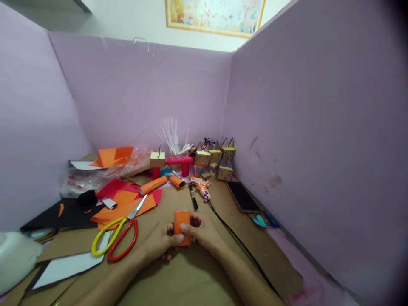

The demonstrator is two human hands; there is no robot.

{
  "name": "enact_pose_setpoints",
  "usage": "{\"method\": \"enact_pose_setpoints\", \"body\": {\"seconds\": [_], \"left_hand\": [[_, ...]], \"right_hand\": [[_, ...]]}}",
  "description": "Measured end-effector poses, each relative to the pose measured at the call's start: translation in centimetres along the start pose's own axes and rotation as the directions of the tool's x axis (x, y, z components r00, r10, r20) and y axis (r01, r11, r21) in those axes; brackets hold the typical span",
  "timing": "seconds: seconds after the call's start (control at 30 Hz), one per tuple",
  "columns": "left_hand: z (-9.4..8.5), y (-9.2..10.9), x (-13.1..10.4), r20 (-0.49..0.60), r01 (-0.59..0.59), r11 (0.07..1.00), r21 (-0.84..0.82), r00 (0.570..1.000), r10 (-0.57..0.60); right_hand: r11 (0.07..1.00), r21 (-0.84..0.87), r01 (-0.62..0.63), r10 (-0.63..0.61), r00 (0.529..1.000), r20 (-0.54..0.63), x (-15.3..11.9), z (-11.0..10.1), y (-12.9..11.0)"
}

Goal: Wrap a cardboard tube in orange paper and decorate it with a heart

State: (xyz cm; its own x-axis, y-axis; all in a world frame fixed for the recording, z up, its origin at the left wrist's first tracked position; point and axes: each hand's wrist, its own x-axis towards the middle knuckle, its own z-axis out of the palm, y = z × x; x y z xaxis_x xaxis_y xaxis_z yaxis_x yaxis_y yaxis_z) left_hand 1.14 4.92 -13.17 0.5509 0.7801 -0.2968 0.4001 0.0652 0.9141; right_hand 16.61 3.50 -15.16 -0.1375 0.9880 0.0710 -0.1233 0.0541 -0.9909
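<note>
simply a plain orange paper piece (pixel 181 218)

Phone (pixel 244 197) right of glue gun (pixel 202 187); scissors (pixel 132 215) left of held paper (pixel 182 218).

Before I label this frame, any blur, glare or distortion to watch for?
Head view: right-hand corners darkened, wide-angle stretch toward the edges; poster partly washed out; white strips at back soft; hands and orange paper piece fairly clear, faint shadow on the cardboard beneath.

We count: 3 plain orange rolls (pixel 178 218) | 1 scissors (pixel 131 218) towards the counter's (pixel 178 276) left edge | 4 eared box heads (pixel 202 158) near far right corner | 1 phone (pixel 242 197) along right edge | 1 black marker (pixel 193 198)
</note>
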Motion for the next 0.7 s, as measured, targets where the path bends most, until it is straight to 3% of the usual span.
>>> {"method": "enact_pose_setpoints", "body": {"seconds": [0.3,0.43,0.53,0.63,0.7], "left_hand": [[-0.2,-0.2,-0.3,0.034,-0.088,0.996,0.02,0.996,0.088],[0.2,-0.1,-1.2,-0.039,-0.152,0.987,0.06,0.987,0.155],[0.5,0.3,-2.7,-0.211,-0.196,0.935,0.295,0.941,0.264],[1.0,0.9,-4.0,-0.331,-0.097,0.792,0.603,0.873,0.359],[1.4,1.3,-4.4,-0.36,-0.013,0.727,0.686,0.862,0.356]], "right_hand": [[1.0,0.021,0.021,-0.023,0.992,0.127,-0.5,0.0,-0.8],[0.999,0.001,0.032,-0.032,0.989,0.142,-0.8,-0.1,-1.0],[0.998,-0.025,0.051,-0.047,0.989,0.139,-1.2,-0.1,-1.4],[0.997,-0.052,0.063,-0.058,0.992,0.108,-1.5,0.1,-1.6],[0.995,-0.068,0.071,-0.066,0.995,0.075,-1.5,0.3,-1.7]]}}
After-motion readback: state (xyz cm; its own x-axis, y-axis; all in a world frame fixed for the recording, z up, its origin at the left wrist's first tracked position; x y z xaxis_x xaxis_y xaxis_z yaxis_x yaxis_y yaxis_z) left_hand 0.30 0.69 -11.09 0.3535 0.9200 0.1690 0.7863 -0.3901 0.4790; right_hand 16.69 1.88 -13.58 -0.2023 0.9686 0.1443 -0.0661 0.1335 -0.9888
